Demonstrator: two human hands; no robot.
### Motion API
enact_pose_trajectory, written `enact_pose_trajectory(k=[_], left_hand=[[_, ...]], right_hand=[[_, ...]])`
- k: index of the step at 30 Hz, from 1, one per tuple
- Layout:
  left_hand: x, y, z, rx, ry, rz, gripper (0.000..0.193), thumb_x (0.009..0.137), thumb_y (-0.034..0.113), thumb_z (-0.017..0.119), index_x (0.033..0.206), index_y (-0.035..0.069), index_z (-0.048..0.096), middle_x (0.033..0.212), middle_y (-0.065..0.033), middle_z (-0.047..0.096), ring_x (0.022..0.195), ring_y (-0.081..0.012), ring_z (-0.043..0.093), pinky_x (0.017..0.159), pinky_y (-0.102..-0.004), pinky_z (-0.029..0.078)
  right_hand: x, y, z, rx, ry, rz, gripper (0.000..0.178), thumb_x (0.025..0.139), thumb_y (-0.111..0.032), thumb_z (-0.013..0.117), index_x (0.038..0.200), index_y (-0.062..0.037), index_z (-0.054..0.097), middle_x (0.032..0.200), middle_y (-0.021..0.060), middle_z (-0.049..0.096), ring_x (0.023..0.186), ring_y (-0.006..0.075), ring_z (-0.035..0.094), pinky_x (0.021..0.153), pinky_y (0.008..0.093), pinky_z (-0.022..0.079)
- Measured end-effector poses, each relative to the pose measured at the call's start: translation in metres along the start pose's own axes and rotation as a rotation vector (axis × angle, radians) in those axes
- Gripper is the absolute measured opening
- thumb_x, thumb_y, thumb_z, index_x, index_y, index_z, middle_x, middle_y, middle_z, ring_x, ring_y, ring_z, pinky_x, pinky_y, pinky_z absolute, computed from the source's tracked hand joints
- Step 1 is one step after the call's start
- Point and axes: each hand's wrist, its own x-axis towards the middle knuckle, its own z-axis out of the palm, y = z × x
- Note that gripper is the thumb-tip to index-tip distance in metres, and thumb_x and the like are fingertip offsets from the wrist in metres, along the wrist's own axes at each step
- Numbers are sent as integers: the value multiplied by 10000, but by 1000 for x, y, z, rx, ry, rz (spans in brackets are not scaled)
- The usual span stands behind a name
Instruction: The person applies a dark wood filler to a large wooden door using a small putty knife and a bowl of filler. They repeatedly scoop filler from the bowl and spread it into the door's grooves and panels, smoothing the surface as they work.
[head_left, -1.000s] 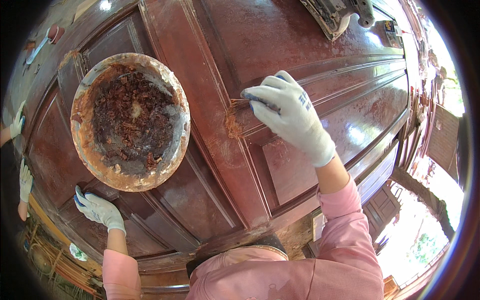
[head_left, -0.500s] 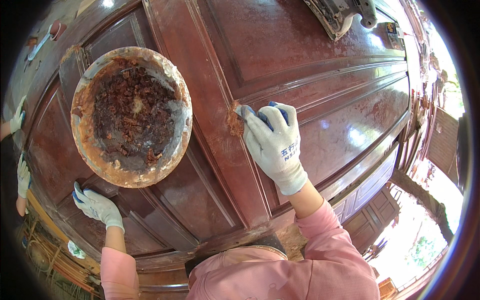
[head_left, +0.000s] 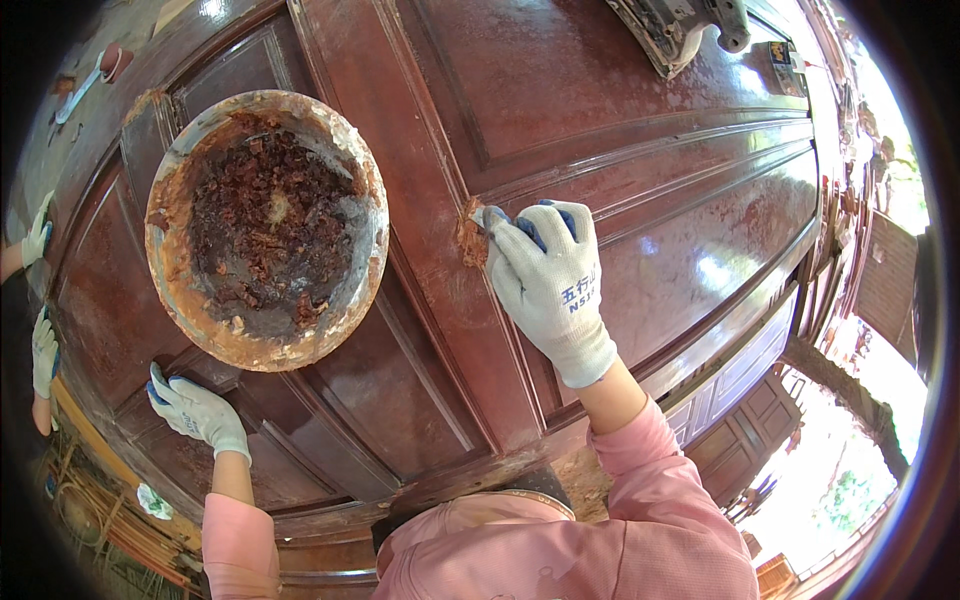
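A broad reddish-brown panelled wooden door (head_left: 560,60) lies flat before me. My right hand (head_left: 545,280), in a white glove with blue fingertips, is closed around a small scraper (head_left: 484,217); only a bit of its grey metal shows past the fingers. Its tip meets a patch of brown shavings (head_left: 471,240) on the door's moulding. My left hand (head_left: 200,410), gloved alike, rests on a lower panel with its fingers stretched out. Just beyond it, a round, crusted basin (head_left: 370,230) stands on the door and holds dark brown scrapings (head_left: 265,200).
At the left edge, a co-worker's two gloved hands (head_left: 45,350) touch the door. A worn power tool (head_left: 690,30) and a small box (head_left: 785,65) lie at the far right. Wooden strips (head_left: 115,520) are at lower left; another panelled door (head_left: 745,435) leans at right.
The basin appears very slightly farther right and up in the picture. Both my hands stay nearly where they were, with the scraper still at the moulding.
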Motion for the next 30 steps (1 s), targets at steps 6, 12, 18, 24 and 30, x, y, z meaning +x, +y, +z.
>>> enact_pose_trajectory(k=[6, 12, 18, 24, 30], left_hand=[[2, 4, -2, 11, -10, -26, 524, 1158, 374, 286, 1614, 169, 445, 1636, -198, 388, 1517, -364, 381, 1185, -556, 323], [1, 7, 0, 10, -13, -29, 527, 1151, 378, 290, 1611, 175, 447, 1636, -195, 390, 1512, -366, 387, 1186, -556, 321], [3, 7, -2, 19, 7, -51, 524, 1145, 389, 295, 1604, 199, 459, 1622, -184, 406, 1486, -365, 417, 1181, -557, 332], [3, 3, 7, 32, 57, -43, 496, 1133, 392, 325, 1578, 237, 482, 1613, -182, 428, 1484, -362, 421, 1181, -565, 332], [6, -3, 17, 55, 83, -52, 484, 1134, 402, 339, 1572, 255, 481, 1620, -166, 433, 1513, -323, 393, 1196, -573, 308]], right_hand=[[4, 3, -2, 120, 104, 97, 290, 814, -3, 764, 1098, -61, 786, 916, 70, 643, 926, 307, 569, 832, 419, 505], [-11, -2, 11, 80, 88, 55, 313, 818, -52, 778, 1130, -73, 759, 940, 67, 615, 960, 309, 575, 869, 435, 492], [-36, -20, -5, 333, 136, 275, 303, 855, 1, 762, 1147, -75, 783, 1008, 71, 685, 962, 279, 602, 896, 400, 501], [-65, -34, -16, 1013, 113, 809, 295, 1095, -110, 594, 1314, 63, 691, 1035, 28, 647, 956, 91, 600, 928, 264, 501], [-105, -46, -20, 1307, 113, 922, 368, 1110, -161, 566, 1393, 65, 632, 1264, 92, 682, 1065, 120, 617, 975, 299, 512]])
